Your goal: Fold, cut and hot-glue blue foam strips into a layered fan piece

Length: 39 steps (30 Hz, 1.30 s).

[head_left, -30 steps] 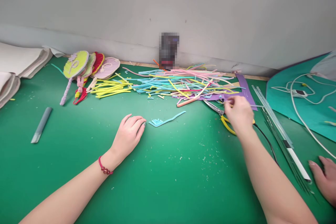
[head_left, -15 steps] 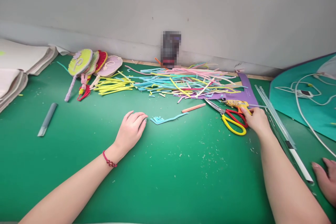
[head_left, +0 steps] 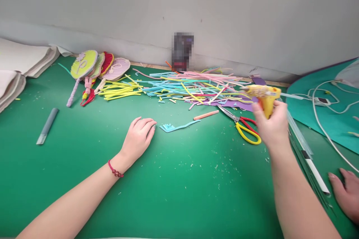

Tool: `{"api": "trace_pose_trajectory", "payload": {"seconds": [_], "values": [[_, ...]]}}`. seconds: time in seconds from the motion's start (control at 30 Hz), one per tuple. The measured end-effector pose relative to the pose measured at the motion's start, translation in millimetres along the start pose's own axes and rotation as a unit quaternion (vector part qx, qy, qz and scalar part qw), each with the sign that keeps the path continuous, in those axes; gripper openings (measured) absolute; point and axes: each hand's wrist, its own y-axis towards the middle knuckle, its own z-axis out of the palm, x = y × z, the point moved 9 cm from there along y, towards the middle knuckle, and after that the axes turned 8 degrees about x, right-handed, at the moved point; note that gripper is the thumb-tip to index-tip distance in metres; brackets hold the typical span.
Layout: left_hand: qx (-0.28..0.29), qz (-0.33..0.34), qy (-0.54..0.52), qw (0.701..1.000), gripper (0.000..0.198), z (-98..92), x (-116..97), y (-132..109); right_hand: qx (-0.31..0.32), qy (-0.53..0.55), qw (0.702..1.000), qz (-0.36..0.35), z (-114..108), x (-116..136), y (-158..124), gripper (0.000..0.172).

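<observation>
My right hand (head_left: 270, 125) grips a yellow hot glue gun (head_left: 266, 99) by its handle, raised off the table with its nozzle pointing left. A clear glue stick (head_left: 293, 96) pokes out of its back end. Below and left of it lie scissors (head_left: 248, 134) with one red and one yellow handle. My left hand (head_left: 138, 134) rests on the green table, fingers loosely bent and holding nothing. Just right of its fingertips is a light-blue fuzzy stem (head_left: 171, 127), folded into nested bends at one end with a straight tail.
Behind lies a heap of coloured fuzzy stems (head_left: 179, 87). Finished fan-shaped pieces (head_left: 84, 65) are at back left. An orange stick (head_left: 206, 115), a grey tube (head_left: 47, 127) and a white cable (head_left: 322, 119) lie about. Another person's hand (head_left: 346, 192) rests at the right edge.
My right hand has lifted the glue gun off the table, up from beside the scissors. My left hand and the folded blue stem stay in place.
</observation>
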Motion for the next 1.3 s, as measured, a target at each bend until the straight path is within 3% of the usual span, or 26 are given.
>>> {"api": "trace_pose_trajectory", "payload": {"seconds": [0.13,0.23,0.4,0.53,0.6,0.8,1.3], "values": [[-0.008,-0.012,-0.018,1.000,0.028,-4.4,2,-1,0.104,0.058,0.993,0.007,42,66,-50,0.068],[0.004,-0.023,-0.041,0.999,0.028,-13.4,7,4,0.190,0.087,0.978,0.004,77,85,-81,0.060],[0.125,0.004,-0.065,0.990,0.027,-18.8,6,35,0.210,0.098,0.971,0.056,99,71,-92,0.067],[0.250,0.070,-0.063,0.964,0.021,0.0,-13,59,0.198,0.106,0.974,0.020,112,68,-92,0.070],[0.278,0.077,-0.068,0.955,0.018,9.6,-18,66,0.196,0.103,0.975,0.000,117,69,-93,0.069],[0.301,0.065,-0.061,0.949,0.011,27.1,-14,70,0.185,0.098,0.978,-0.023,119,68,-94,0.065],[0.320,0.030,-0.116,0.940,0.016,42.0,-8,70,0.170,0.076,0.982,-0.032,119,69,-95,0.065]]}}
